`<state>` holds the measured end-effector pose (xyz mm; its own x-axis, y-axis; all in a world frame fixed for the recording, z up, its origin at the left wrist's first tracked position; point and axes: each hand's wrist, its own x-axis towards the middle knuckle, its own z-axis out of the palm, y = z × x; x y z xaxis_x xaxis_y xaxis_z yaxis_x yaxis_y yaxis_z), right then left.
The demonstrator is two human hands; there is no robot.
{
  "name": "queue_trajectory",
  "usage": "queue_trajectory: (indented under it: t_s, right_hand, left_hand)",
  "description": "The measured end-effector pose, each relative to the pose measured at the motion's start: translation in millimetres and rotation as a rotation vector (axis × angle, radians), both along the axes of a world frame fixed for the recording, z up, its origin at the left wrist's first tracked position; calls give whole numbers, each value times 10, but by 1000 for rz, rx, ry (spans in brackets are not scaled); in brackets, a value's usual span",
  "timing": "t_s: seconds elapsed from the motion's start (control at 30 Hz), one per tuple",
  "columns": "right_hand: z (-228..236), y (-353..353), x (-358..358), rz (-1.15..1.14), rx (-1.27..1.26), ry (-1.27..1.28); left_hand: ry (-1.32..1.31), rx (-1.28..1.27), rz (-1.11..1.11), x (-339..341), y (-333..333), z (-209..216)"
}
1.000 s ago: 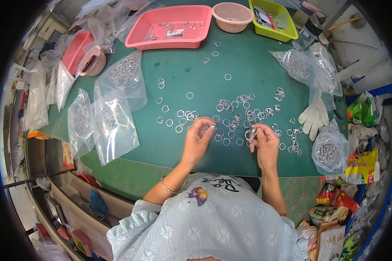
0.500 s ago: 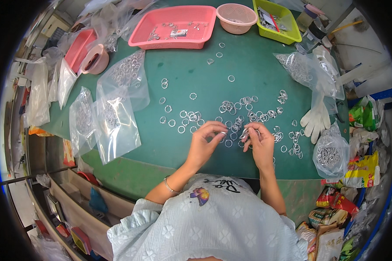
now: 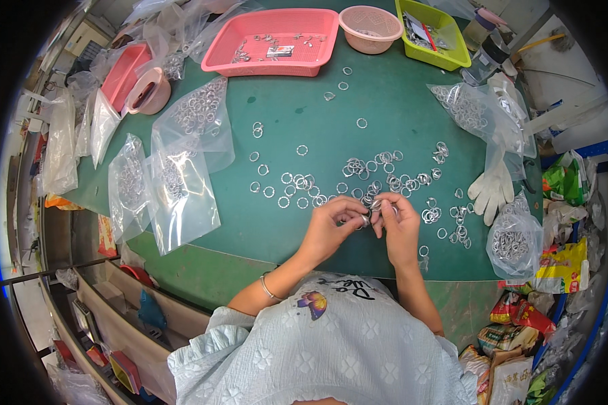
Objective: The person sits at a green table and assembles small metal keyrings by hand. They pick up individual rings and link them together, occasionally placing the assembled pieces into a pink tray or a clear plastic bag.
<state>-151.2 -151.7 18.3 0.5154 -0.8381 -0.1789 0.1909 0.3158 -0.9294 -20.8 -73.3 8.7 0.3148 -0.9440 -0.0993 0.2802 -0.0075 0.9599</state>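
Both of my hands are close together over the front middle of the green table, above a pile of silver metal rings [image 3: 358, 169]. My left hand [image 3: 333, 228] is closed, thumb and fingers pinching a silver ring [image 3: 365, 220]. Beside it, my right hand [image 3: 398, 228] is closed round silver rings [image 3: 377, 204] held at its fingertips; how many is hidden by the fingers. More loose rings [image 3: 297, 182] lie scattered left of my hands, and a further group [image 3: 459, 223] lies to the right.
Clear bags of rings lie at left [image 3: 192, 115] and right [image 3: 510, 243], near a white glove [image 3: 491, 192]. Along the far edge stand a pink tray [image 3: 270, 69], a round pink basket [image 3: 371, 46] and a yellow-green basket [image 3: 436, 59]. Shelving [image 3: 135, 310] stands at lower left.
My left hand has moved right, bringing its ring up to my right hand. The right hand has shifted slightly left, still holding rings.
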Motion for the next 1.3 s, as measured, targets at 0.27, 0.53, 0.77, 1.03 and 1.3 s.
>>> queue_trajectory:
  t_s: [0.27,0.53,0.77,1.03,1.3]
  right_hand:
    - [56,-50,-48,55,340,-196]
    - [-41,66,-15,196,143,24]
    - [3,85,-5,105,102,23]
    - [2,103,-3,145,199,67]
    - [28,101,-10,176,177,130]
  left_hand:
    - [582,90,17,186,27,-6]
    - [927,-62,-90,150,52,-124]
    - [778,-62,-39,157,74,3]
    - [405,36,-64,85,92,89]
    - [127,169,-7,75,122,39]
